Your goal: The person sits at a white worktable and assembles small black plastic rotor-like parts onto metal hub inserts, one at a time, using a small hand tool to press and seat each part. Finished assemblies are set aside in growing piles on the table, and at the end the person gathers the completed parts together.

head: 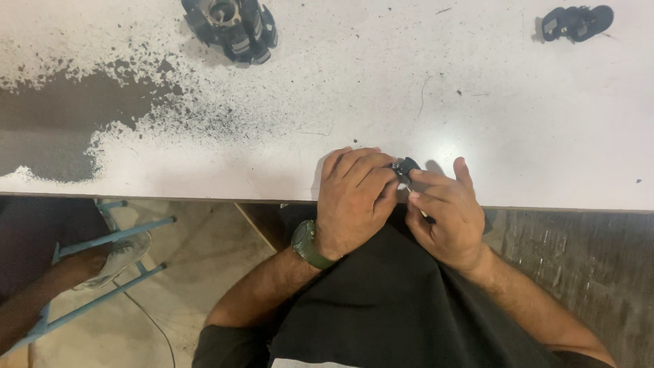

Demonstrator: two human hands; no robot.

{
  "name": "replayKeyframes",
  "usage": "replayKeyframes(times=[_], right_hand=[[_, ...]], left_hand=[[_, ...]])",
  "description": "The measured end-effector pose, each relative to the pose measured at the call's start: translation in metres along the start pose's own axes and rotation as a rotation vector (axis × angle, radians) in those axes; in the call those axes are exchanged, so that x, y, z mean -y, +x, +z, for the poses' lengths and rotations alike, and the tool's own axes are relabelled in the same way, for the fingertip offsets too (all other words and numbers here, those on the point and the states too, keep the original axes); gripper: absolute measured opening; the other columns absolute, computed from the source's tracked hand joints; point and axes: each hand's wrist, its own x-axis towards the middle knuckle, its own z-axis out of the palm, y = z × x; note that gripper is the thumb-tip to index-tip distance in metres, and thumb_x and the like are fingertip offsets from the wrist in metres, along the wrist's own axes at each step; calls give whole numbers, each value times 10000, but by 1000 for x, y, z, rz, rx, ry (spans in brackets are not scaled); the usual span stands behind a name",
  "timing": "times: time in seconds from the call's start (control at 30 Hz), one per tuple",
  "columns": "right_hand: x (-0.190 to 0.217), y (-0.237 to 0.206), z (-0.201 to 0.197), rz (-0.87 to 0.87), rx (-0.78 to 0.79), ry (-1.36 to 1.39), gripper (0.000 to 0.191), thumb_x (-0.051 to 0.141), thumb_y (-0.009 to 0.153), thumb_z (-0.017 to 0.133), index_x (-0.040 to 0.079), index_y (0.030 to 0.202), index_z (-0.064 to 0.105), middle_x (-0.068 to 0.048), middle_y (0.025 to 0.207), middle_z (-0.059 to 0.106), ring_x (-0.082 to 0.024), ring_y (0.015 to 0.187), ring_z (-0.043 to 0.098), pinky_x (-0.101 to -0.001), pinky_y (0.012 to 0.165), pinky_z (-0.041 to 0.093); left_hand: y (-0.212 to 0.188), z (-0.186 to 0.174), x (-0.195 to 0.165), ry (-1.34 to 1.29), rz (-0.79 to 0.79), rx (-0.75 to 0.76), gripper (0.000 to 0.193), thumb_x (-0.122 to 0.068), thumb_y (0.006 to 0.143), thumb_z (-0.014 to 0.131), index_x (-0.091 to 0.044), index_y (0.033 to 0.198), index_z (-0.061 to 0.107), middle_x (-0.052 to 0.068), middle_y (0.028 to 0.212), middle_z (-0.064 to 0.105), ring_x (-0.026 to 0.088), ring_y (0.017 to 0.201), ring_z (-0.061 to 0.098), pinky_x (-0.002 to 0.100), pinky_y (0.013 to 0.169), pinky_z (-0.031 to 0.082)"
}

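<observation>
Both my hands meet at the near edge of a worn white table point(477, 102). My left hand point(354, 201), with a green watch on its wrist, is curled over a small black part point(407, 167), fingers closed around one side of it. My right hand point(443, 211) pinches the same part from the right with thumb and fingertips. Most of the part is hidden between my fingers; only its dark top shows.
A black round mechanical assembly point(230, 27) with a metal centre sits at the far edge, left of middle. Another small black part point(578, 22) lies at the far right. The table's paint is worn grey on the left point(61, 129). A blue stool frame point(102, 259) and a person's sandalled foot point(116, 255) are below left.
</observation>
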Motion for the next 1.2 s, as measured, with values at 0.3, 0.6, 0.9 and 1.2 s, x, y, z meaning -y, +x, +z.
replayKeyframes(times=[0.3,0.6,0.9,1.2], right_hand=[[0,6,-2,32,104,-60,324,-91,815,783,83,1051,645,-81,1022,694,-253,1138,697,-547,1266,306],[1,26,-23,173,70,-169,321,93,851,812,84,1151,698,-110,1111,586,-355,1268,550,-638,1267,152],[3,32,-13,225,139,-180,361,228,813,897,80,1100,736,-86,1113,596,-321,1272,538,-650,1262,177],[-2,29,-14,183,164,-146,351,204,804,888,70,1097,748,-88,1115,614,-314,1280,545,-627,1277,171]], left_hand=[[1,-3,5,-22,15,66,145,-120,928,709,-86,1069,706,30,1217,678,235,1280,586,503,1162,369],[10,-18,-1,-52,-41,-40,331,-183,835,797,-45,1119,699,102,1306,598,316,1263,555,503,1086,401],[9,-16,8,22,57,-52,212,-63,838,814,-107,1012,702,65,1357,609,286,1311,568,459,1084,462],[8,-13,5,119,223,44,200,-66,845,806,-97,1019,711,75,1364,587,283,1335,560,444,1093,468]])
